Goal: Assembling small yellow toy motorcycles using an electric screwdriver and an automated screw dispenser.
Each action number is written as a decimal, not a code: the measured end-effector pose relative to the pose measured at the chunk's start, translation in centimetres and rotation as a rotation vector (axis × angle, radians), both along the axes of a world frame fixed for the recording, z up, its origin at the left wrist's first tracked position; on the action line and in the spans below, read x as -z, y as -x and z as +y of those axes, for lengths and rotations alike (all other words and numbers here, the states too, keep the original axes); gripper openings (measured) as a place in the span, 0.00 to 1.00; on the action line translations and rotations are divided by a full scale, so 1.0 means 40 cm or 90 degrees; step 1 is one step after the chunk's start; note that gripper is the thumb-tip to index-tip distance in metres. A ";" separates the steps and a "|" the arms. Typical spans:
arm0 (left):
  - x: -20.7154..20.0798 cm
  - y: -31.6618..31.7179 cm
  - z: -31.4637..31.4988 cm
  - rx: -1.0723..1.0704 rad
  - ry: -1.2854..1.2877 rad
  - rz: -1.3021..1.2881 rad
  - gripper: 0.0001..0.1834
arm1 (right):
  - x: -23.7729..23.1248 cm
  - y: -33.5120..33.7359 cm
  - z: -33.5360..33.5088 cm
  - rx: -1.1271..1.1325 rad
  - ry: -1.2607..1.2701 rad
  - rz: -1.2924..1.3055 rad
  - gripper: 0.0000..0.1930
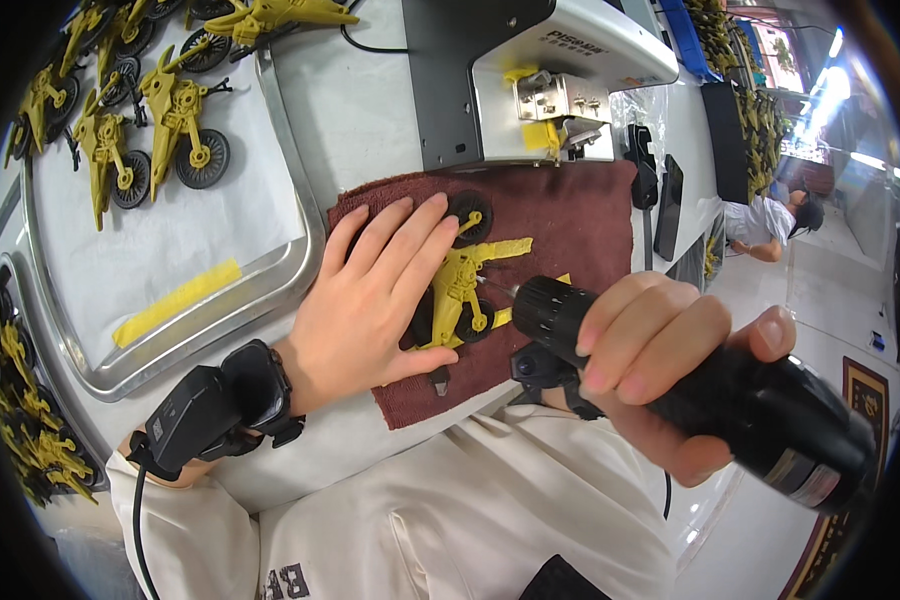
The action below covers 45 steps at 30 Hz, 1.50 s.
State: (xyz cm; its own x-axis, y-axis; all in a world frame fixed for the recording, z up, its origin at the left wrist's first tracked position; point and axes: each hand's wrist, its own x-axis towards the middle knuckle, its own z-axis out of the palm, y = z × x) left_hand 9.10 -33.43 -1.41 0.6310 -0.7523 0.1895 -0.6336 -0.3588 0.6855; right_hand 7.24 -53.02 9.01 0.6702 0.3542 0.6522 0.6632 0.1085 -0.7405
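A yellow toy motorcycle [456, 283] with black wheels lies on its side on a dark red towel [580, 215]. My left hand [370, 290] rests flat over its left part, fingers stretched out and thumb along its lower edge, covering some of it. In my closed right hand [660, 350] is a black electric screwdriver [555, 312], tilted with its tip toward the toy's body. The thin bit reaches the toy's right side; whether it sits in a screw is too small to tell.
A metal tray [305, 200] with several yellow toy motorcycles [175, 115] stands left, another tray [45, 400] beyond it. Behind the towel is a grey-black machine [560, 60] with a metal fixture. Black tools [660, 190] lie to its right. A person [765, 225] sits far right.
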 end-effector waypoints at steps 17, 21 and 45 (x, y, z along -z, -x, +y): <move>0.001 0.001 -0.003 -0.008 0.018 0.009 0.54 | 0.033 -0.038 0.037 0.042 0.061 0.208 0.29; 0.013 0.002 0.000 -0.018 0.020 0.003 0.54 | 0.045 -0.037 0.041 0.022 0.091 0.176 0.29; 0.002 0.006 -0.004 -0.006 0.000 -0.005 0.55 | -0.002 -0.037 0.019 0.195 -0.033 0.043 0.28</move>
State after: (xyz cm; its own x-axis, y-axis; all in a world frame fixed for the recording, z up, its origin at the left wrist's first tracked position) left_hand 8.85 -33.60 -1.51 0.6367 -0.7463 0.1942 -0.6354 -0.3650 0.6805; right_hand 8.72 -52.28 9.11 0.7833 0.0969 0.6141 0.6201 -0.0506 -0.7829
